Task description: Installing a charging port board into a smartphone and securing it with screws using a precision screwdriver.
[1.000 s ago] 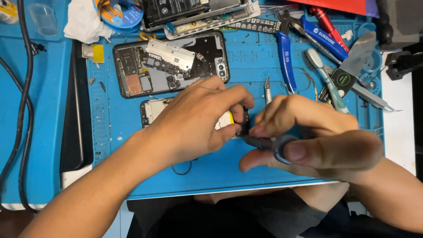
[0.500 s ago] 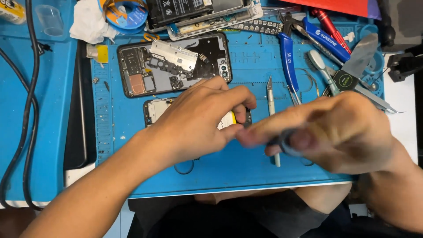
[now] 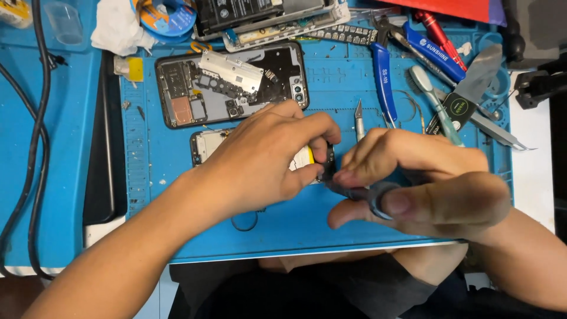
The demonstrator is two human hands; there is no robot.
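Left hand (image 3: 266, 156) clamped palm-down over small opened phone (image 3: 207, 145), fingers curled at its right end; most of phone hidden beneath, lying mid blue work mat (image 3: 147, 177). Above it, second opened phone (image 3: 230, 82), back off, boards exposed. Right hand (image 3: 425, 183) closed around dark-handled screwdriver (image 3: 360, 192), thumb and fingertips pinching the shaft; tip meets small phone's right edge just beside left fingertips. Craft knife (image 3: 358, 118) behind right hand. Blue-handled pliers (image 3: 384, 77) and toothbrush (image 3: 434, 100) further right, near mat's far edge.
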